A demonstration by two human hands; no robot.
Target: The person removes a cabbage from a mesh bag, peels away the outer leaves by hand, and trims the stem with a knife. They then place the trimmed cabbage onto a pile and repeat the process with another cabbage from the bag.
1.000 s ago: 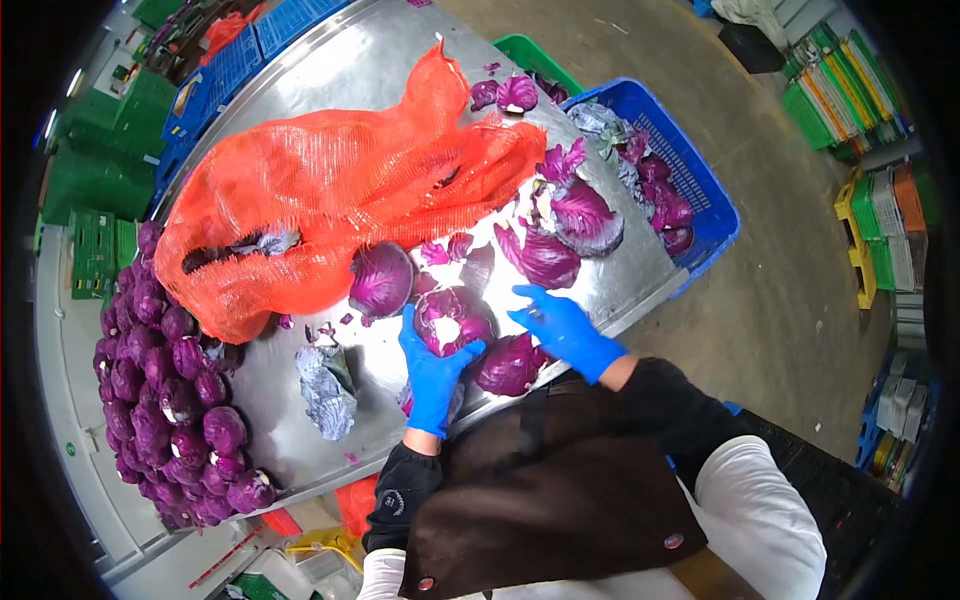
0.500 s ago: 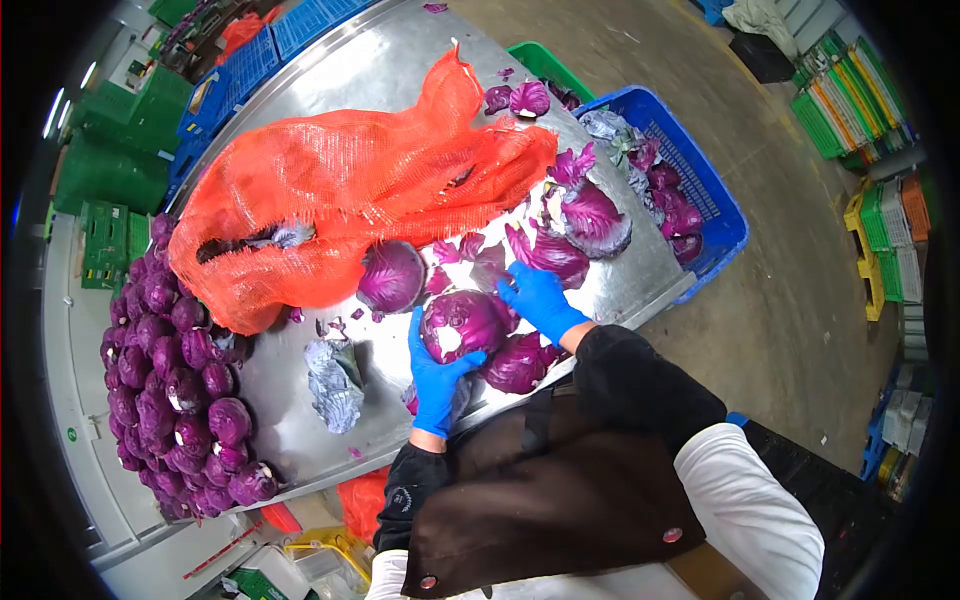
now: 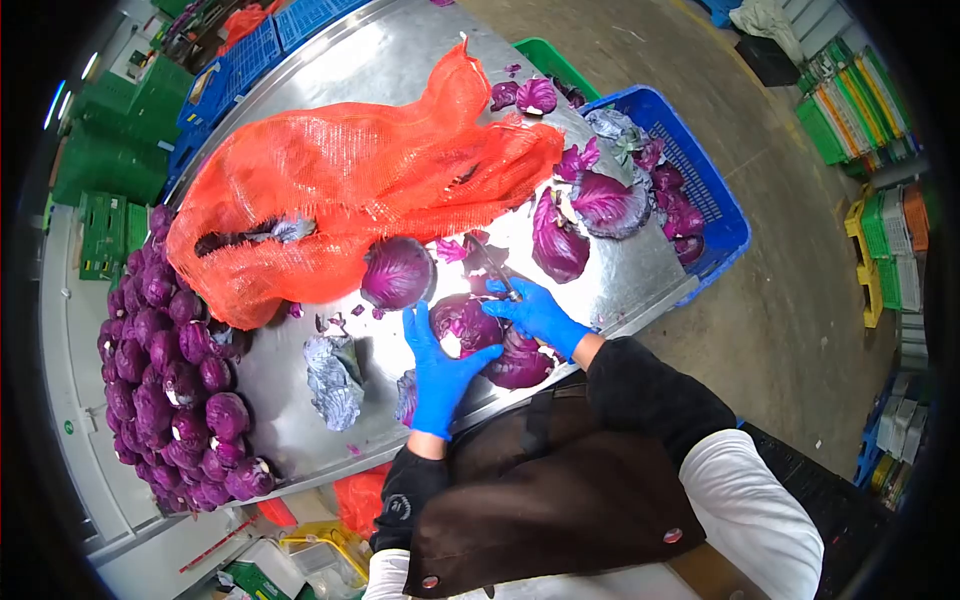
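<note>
Blue gloves cover both hands. My left hand [image 3: 438, 372] cups the left side of a red cabbage [image 3: 468, 325] on the steel table, thumb and fingers spread round it. Just right of that cabbage, my right hand [image 3: 537, 318] is closed on a thin, dark tool that looks like a knife [image 3: 510, 282], pointing away from me. Beneath the right hand lies another piece of red cabbage [image 3: 520, 362]. A further red cabbage [image 3: 398, 274] sits just beyond my left fingertips. Loose purple leaves [image 3: 560, 240] lie beyond my right hand.
An orange mesh sack [image 3: 330, 190] spreads across the table [image 3: 300, 400]. Red cabbages [image 3: 165, 375] are piled at the left, near a greyish outer leaf [image 3: 334, 382]. A blue crate [image 3: 715, 190] holding leaves stands against the right edge, with a green crate [image 3: 553, 68] behind.
My right hand has closed, and the knife-like tool now shows in it. The purple leaves beyond it lie farther from the cabbage. My left hand stays on the cabbage.
</note>
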